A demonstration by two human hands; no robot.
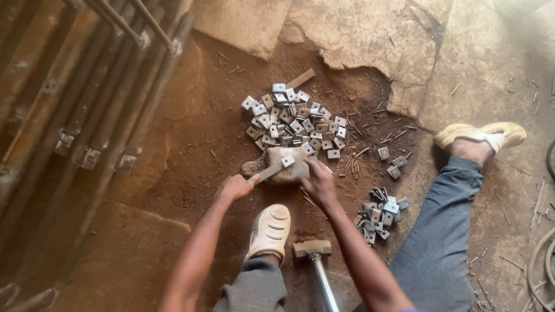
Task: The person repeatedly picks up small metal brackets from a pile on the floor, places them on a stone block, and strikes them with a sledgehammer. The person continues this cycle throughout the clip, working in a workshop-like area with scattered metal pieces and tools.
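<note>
Square plates [292, 122]: silver-grey metal, one heap. Smaller plate pile [378, 215]: darker grey. Stone block [287, 163]: dusty brown-grey. Hammer head [312, 248]: tan-brown; handle [325, 283] shiny steel grey. Shoes [269, 230]: cream. Trousers [442, 237]: blue-grey. Ground [173, 167]: reddish-brown.

Two plate piles [295, 124], one hammer [312, 249]

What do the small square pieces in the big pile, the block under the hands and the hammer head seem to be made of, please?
Square pieces: probably steel plate, grey and shiny with a centre hole in some.
Block: looks like rough stone or pitted iron; dull brown-grey, hard to tell.
Hammer head: likely steel, rust-brown and dusty, on a bright metal handle.
</note>
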